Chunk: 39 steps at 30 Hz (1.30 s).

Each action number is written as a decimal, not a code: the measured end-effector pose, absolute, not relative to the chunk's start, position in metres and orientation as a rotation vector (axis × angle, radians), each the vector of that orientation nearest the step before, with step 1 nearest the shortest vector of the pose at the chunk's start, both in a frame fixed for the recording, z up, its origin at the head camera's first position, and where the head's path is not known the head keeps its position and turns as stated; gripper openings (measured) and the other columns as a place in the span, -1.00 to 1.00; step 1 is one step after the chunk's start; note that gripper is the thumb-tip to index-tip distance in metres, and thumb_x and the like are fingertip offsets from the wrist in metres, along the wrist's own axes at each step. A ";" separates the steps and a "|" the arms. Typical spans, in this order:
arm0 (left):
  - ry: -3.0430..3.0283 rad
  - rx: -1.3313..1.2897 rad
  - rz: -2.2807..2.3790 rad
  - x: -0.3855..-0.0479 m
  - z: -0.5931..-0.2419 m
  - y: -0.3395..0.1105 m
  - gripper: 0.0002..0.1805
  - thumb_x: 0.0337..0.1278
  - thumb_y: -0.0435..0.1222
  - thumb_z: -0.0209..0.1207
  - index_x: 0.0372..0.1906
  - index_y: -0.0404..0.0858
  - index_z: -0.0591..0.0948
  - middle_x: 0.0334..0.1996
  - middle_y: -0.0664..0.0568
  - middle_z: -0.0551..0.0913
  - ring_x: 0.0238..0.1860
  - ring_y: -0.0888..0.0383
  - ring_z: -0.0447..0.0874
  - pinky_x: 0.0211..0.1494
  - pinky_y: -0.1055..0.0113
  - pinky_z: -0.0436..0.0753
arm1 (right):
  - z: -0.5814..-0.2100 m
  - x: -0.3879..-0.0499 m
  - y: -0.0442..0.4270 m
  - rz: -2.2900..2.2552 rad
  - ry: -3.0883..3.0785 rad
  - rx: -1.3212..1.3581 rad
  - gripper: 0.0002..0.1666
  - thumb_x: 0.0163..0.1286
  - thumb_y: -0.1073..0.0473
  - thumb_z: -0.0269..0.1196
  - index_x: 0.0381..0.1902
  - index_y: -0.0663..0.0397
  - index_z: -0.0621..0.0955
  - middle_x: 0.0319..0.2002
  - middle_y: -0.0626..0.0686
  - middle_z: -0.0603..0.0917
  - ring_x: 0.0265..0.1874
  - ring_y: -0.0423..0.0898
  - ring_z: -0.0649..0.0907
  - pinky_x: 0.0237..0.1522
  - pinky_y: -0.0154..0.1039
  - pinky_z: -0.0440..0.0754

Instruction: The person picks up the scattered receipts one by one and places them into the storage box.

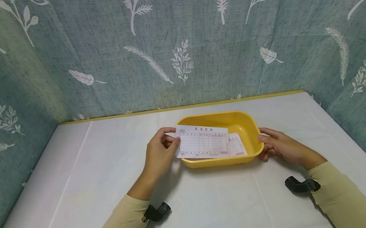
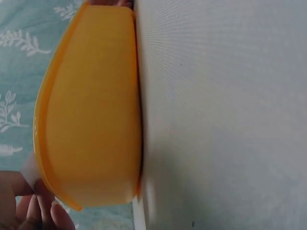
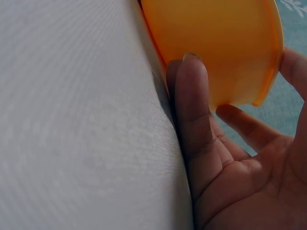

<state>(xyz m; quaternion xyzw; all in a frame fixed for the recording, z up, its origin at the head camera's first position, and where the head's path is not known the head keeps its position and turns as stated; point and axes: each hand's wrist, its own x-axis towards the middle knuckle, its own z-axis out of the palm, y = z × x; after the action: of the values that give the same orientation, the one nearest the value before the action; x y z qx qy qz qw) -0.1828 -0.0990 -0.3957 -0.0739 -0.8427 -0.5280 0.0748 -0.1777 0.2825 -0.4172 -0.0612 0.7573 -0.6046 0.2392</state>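
Note:
A yellow plastic basin [image 1: 220, 161] stands on the white tabletop, with a printed receipt slip [image 1: 238, 146] lying inside it. Over its left part, my left hand [image 1: 160, 150] pinches another receipt slip [image 1: 203, 141] by the left edge, the thumb on top. The held slip covers part of the one inside. My right hand [image 1: 283, 147] holds the basin's right end. In the right wrist view its thumb touches the rim of the basin [image 3: 216, 28], and the other fingers lie low against the side. The left wrist view shows the basin's outer wall [image 2: 93, 105] and the left hand's fingertips [image 2: 60, 215].
White cloth [image 1: 213, 204] covers the table. Behind it and at both sides hangs a green-grey curtain [image 1: 99, 33] with white leaf prints. A yellow strip [image 1: 155, 111] runs along the table's back edge. Each wrist wears a black strap device [image 1: 158, 212].

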 end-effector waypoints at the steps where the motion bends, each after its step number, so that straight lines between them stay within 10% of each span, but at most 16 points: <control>1: -2.523 -0.228 -1.581 -0.183 -0.395 -0.099 -0.72 0.27 -0.33 0.26 0.07 -0.17 0.60 -0.36 -0.02 0.74 -0.40 0.13 0.63 -0.32 0.44 0.57 | -0.417 -0.178 0.283 -1.655 2.077 -0.168 -0.17 0.63 -0.08 -0.06 0.57 0.28 -0.06 -0.29 0.02 0.71 -0.37 -0.16 0.69 -0.22 -0.26 0.73; 39: -2.497 -0.224 -1.446 -0.183 -0.395 -0.099 -0.92 0.15 -0.28 0.35 -0.27 -0.18 0.69 -0.49 0.03 0.60 -0.48 0.15 0.50 -0.43 0.45 0.45 | -0.416 -0.178 0.283 -1.650 2.087 -0.190 -0.17 0.64 -0.08 -0.07 0.57 0.29 -0.07 -0.26 0.03 0.70 -0.36 -0.16 0.69 -0.22 -0.25 0.73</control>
<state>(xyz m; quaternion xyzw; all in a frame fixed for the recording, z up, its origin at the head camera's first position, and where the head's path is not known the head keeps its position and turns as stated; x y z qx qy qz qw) -0.1832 -0.0992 -0.3949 -0.0769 -0.8561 -0.4960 0.1235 -0.1775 0.2834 -0.4164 -0.0691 0.7604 -0.6014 0.2350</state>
